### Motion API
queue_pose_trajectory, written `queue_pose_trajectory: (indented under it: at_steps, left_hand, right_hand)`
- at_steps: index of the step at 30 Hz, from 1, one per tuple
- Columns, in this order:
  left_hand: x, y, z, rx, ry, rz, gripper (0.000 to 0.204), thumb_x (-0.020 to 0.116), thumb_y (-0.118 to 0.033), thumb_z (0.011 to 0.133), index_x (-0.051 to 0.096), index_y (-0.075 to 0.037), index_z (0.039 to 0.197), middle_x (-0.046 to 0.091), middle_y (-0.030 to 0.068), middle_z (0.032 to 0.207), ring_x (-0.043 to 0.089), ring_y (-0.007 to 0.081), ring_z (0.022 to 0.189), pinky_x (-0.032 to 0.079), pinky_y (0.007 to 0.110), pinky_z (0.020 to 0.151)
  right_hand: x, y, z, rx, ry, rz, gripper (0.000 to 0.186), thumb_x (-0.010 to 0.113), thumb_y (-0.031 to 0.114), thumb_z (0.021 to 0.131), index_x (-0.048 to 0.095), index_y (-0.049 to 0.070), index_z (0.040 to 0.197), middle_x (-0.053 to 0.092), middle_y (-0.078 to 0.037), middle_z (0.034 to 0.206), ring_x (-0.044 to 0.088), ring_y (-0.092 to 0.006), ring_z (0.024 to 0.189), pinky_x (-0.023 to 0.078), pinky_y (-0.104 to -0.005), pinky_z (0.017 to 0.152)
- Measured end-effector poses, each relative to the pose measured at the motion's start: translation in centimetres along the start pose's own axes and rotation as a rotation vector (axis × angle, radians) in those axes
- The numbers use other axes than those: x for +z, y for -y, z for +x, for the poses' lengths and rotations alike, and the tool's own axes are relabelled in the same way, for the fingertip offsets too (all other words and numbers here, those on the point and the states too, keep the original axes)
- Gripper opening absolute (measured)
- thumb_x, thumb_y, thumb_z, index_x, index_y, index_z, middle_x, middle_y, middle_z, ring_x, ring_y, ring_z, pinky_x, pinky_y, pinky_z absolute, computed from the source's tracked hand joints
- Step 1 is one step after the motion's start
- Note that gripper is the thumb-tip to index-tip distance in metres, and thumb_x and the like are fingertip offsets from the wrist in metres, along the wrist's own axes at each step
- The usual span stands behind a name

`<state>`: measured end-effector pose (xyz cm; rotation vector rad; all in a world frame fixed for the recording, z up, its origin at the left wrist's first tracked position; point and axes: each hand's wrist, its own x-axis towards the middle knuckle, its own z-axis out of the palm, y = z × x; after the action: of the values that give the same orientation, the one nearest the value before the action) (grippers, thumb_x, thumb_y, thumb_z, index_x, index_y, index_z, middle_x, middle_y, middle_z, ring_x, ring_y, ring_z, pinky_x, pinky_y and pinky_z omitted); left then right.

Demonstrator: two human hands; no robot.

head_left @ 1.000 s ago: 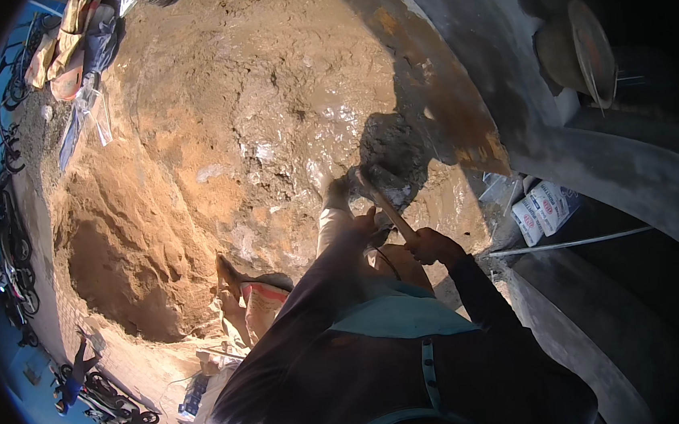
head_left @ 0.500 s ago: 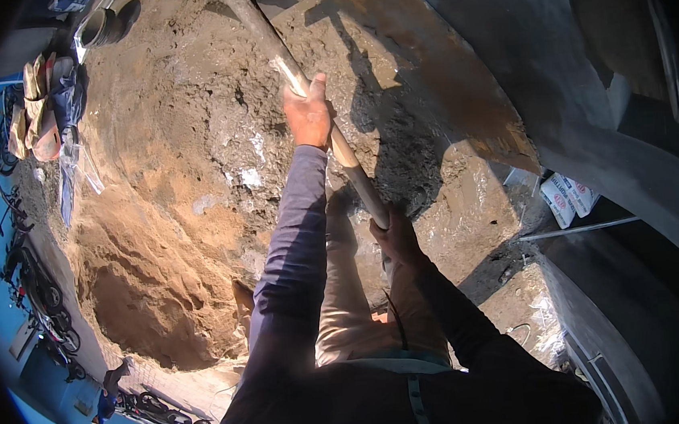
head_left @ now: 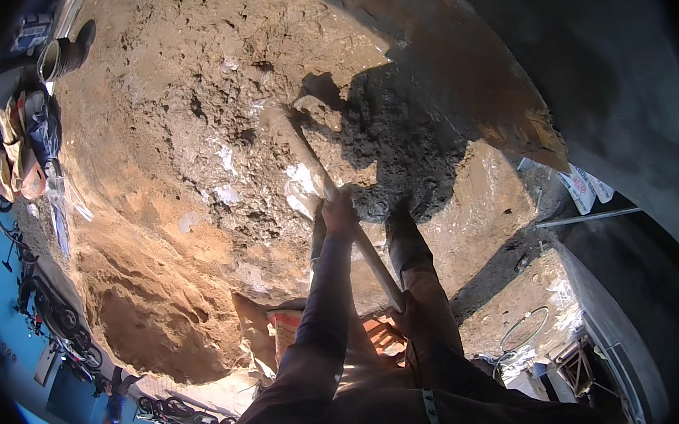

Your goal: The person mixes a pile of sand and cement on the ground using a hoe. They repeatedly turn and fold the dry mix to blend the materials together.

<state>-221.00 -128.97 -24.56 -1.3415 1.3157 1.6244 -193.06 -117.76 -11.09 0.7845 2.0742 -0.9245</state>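
Both my hands grip a long wooden handle [head_left: 308, 162], which slants from the muddy ground up toward my body. My left hand [head_left: 340, 213] is closed around its middle. Nearer my body, my right hand [head_left: 415, 315], in shadow, is wrapped round the upper end. The handle's far end comes down in the wet grey-brown mix [head_left: 211, 130]; a blade there cannot be made out clearly, so the tool's kind is uncertain. My legs stand astride the handle's lower line, with the feet at the edge of the mix. Left of them rises a heap of brown sand [head_left: 154, 309].
A rusty curved sheet edge [head_left: 520, 111] borders the mix on the right, with white printed bags [head_left: 584, 189] beyond it. A bucket [head_left: 54, 61] stands far left. Parked motorcycles [head_left: 58, 321] and a person [head_left: 116, 403] are along the left. Bricks [head_left: 384, 337] lie by my legs.
Both hands have drawn the handle back and down toward my body. Its far end, out of the picture before, now shows in the mix. My view has shifted slightly.
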Motion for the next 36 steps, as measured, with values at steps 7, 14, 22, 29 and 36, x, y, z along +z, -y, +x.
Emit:
queue_pose_trajectory:
  at_steps: [7, 14, 22, 29, 36]
  left_hand:
    - [2.0, -18.7, -4.3, 0.75, -0.057, -0.03, 0.021, 0.07, -0.018, 0.098, 0.054, -0.007, 0.089, 0.056, -0.0022, 0.066, 0.048, 0.0072, 0.048, 0.038, 0.024, 0.043]
    - [9.4, -24.5, 17.6, 0.634, -0.032, 0.053, 0.043, 0.074, -0.029, 0.096, 0.057, 0.009, 0.093, 0.062, 0.0146, 0.069, 0.058, 0.0249, 0.048, 0.047, 0.042, 0.046]
    - [4.4, 0.3, 4.4, 0.042, 0.072, 0.092, 0.022, 0.074, -0.022, 0.093, 0.056, -0.011, 0.084, 0.051, -0.0021, 0.062, 0.047, 0.0113, 0.045, 0.039, 0.03, 0.042]
    - [-1.6, -14.9, -12.2, 0.365, 0.0, -0.066, 0.03, 0.077, -0.024, 0.094, 0.053, -0.011, 0.083, 0.053, -0.0009, 0.065, 0.049, 0.0099, 0.047, 0.038, 0.028, 0.043]
    - [-2.5, -33.9, 13.6, 1.146, -0.179, 0.321, 0.027, 0.068, -0.021, 0.101, 0.051, -0.002, 0.094, 0.053, 0.0011, 0.063, 0.047, 0.0099, 0.049, 0.037, 0.026, 0.042]
  right_hand:
    - [-3.7, 12.5, 13.0, -0.388, -0.121, 0.162, 0.028, 0.077, 0.017, 0.083, 0.059, 0.008, 0.103, 0.068, -0.021, 0.086, 0.068, -0.0451, 0.085, 0.054, -0.0503, 0.069]
    - [-7.1, 17.3, 26.9, -0.275, -0.025, -0.004, 0.039, 0.071, 0.027, 0.091, 0.055, 0.001, 0.115, 0.07, -0.025, 0.095, 0.07, -0.0449, 0.09, 0.055, -0.0528, 0.076]
    - [-1.2, 3.2, 1.5, 0.289, 0.076, 0.066, 0.067, 0.074, 0.02, 0.087, 0.044, -0.002, 0.143, 0.065, -0.033, 0.117, 0.065, -0.0502, 0.106, 0.052, -0.052, 0.091]
    - [-2.4, 12.2, 4.0, -0.323, 0.078, 0.328, 0.04, 0.076, 0.016, 0.085, 0.055, 0.004, 0.118, 0.068, -0.023, 0.098, 0.068, -0.0446, 0.093, 0.054, -0.0484, 0.077]
    - [-1.4, 25.7, 28.6, -0.477, 0.145, 0.311, 0.035, 0.074, 0.021, 0.088, 0.057, 0.003, 0.112, 0.07, -0.027, 0.097, 0.069, -0.0452, 0.091, 0.054, -0.0505, 0.075]
